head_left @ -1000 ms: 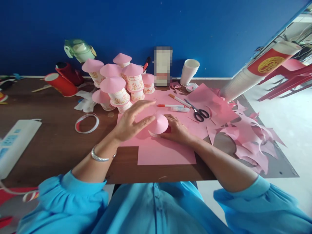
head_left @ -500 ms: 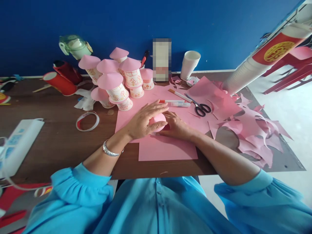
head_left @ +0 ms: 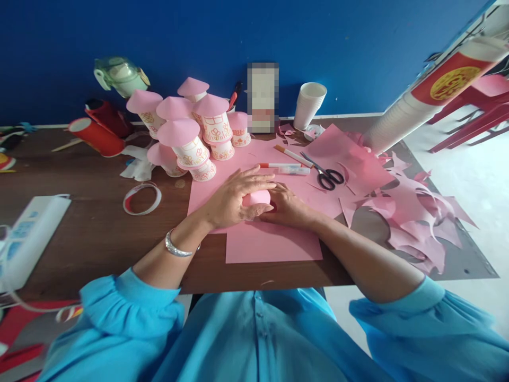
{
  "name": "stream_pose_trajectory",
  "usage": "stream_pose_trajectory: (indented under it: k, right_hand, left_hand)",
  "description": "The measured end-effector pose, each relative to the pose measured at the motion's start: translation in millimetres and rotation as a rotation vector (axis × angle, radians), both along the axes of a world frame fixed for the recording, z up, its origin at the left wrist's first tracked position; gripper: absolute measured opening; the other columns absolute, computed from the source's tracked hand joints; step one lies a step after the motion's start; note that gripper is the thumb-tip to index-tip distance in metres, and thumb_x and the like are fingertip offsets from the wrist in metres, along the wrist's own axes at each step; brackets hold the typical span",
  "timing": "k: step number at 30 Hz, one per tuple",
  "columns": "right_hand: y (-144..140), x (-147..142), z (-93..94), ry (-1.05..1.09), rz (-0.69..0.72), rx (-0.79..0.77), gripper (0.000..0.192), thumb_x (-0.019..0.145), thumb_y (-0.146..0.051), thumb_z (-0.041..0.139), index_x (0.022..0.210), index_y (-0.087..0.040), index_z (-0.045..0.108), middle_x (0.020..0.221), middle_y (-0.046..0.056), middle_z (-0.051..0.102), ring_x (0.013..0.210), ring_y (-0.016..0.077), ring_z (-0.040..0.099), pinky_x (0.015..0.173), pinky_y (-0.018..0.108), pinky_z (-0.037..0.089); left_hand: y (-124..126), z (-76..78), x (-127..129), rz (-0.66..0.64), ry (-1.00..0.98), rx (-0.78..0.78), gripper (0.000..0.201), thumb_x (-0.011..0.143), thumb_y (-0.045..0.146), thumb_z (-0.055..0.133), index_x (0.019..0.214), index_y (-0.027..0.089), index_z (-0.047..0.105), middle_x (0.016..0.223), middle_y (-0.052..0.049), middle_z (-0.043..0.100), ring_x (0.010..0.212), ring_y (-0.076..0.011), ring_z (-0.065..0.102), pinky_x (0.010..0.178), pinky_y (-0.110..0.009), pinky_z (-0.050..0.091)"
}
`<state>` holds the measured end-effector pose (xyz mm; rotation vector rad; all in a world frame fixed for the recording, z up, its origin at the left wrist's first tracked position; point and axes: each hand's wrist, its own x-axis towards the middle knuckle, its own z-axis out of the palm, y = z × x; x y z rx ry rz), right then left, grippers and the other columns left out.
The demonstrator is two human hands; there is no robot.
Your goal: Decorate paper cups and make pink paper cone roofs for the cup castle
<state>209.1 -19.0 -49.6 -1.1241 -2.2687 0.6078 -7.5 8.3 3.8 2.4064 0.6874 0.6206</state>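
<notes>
My left hand (head_left: pixel 230 199) curves over a small pink-topped paper cup (head_left: pixel 256 199), its thumb along the near side and its fingers across the far side. From the right, my right hand (head_left: pixel 288 206) grips the same cup. Most of the cup's body is hidden behind my hands; its rounded pink top shows between them. Both hands rest over a pink paper sheet (head_left: pixel 274 246) at the table's near edge. Left of them stand several decorated paper cups with pink cone roofs (head_left: pixel 178 131), some stacked in two tiers.
Beyond my hands lie black-handled scissors (head_left: pixel 326 179) and markers (head_left: pixel 280 165). Pink paper scraps (head_left: pixel 413 212) cover the right side. White cups (head_left: pixel 311 106) stand by the blue wall. A tape roll (head_left: pixel 142 199) and a power strip (head_left: pixel 35 239) lie on the left.
My left hand has closed slightly lower over the pink top, so less of it shows. My right hand stays in nearly the same place. The view has shifted very slightly.
</notes>
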Motion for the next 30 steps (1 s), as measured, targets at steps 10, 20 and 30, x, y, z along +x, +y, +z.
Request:
stream_pose_trajectory:
  k: [10, 20, 30]
  right_hand:
    - [1.5, 0.9, -1.8, 0.003, 0.021, 0.007, 0.049, 0.088, -0.045, 0.081, 0.125, -0.015, 0.071, 0.131, 0.021, 0.073, 0.132, 0.0381, 0.065, 0.115, 0.06, 0.049]
    - [1.7, 8.9, 8.4, 0.025, 0.086, 0.004, 0.071, 0.092, -0.037, 0.076, 0.154, -0.013, 0.052, 0.16, 0.022, 0.054, 0.15, 0.036, 0.051, 0.124, 0.058, 0.046]
    - [8.7, 32.1, 28.2, 0.296, -0.236, -0.056, 0.035, 0.1, -0.025, 0.059, 0.133, -0.023, 0.071, 0.119, 0.01, 0.08, 0.114, 0.0267, 0.075, 0.101, 0.049, 0.062]
  left_hand:
    - [-2.0, 2.4, -0.9, 0.018, 0.042, -0.029, 0.057, 0.099, 0.056, 0.065, 0.148, 0.026, 0.062, 0.16, -0.011, 0.058, 0.16, -0.0331, 0.039, 0.132, -0.06, 0.027]
    - [-6.1, 8.2, -3.7, 0.078, 0.108, -0.027, 0.065, 0.102, 0.062, 0.056, 0.159, 0.031, 0.05, 0.171, -0.009, 0.044, 0.166, -0.0362, 0.023, 0.132, -0.069, 0.018]
    - [-6.4, 5.9, -7.1, 0.077, 0.068, -0.066, 0.09, 0.092, 0.076, 0.062, 0.166, 0.029, 0.039, 0.174, -0.012, 0.037, 0.166, -0.0386, 0.021, 0.133, -0.068, 0.018]
